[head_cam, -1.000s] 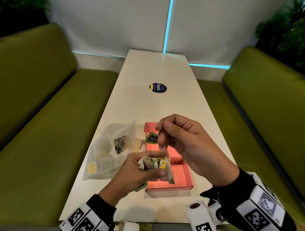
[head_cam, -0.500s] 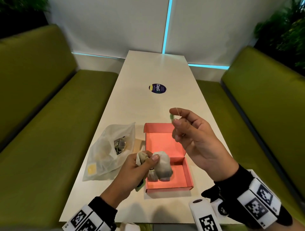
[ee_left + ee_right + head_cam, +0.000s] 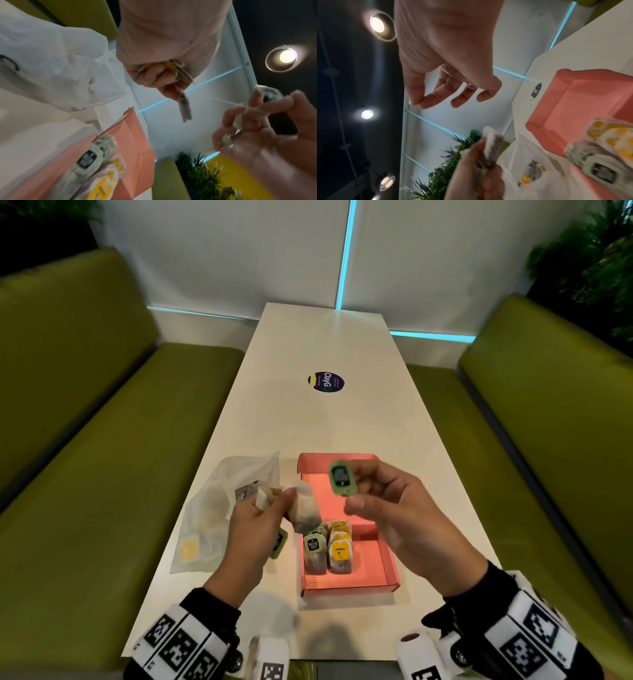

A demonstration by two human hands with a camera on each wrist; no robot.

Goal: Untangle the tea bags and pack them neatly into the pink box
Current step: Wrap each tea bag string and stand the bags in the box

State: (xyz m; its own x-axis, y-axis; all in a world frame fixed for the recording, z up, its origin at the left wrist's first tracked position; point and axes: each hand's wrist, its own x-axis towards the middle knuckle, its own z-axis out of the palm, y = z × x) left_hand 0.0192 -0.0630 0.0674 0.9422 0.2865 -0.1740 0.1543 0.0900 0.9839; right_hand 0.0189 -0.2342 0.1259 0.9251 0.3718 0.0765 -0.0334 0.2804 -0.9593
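My left hand (image 3: 255, 523) is gripping a tea bag (image 3: 305, 510) hanging long-side down; my right hand (image 3: 407, 518), beside it, is pinching its green tag (image 3: 342, 477) upright.

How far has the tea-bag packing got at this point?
Done: two short rows of tea bags, green-tagged and yellow-tagged, stand in the pink box. In hand: the left hand holds a clump of bags, while the right hand pulls a green tag out on its string. Left: that clump, plus bags inside the plastic bag.
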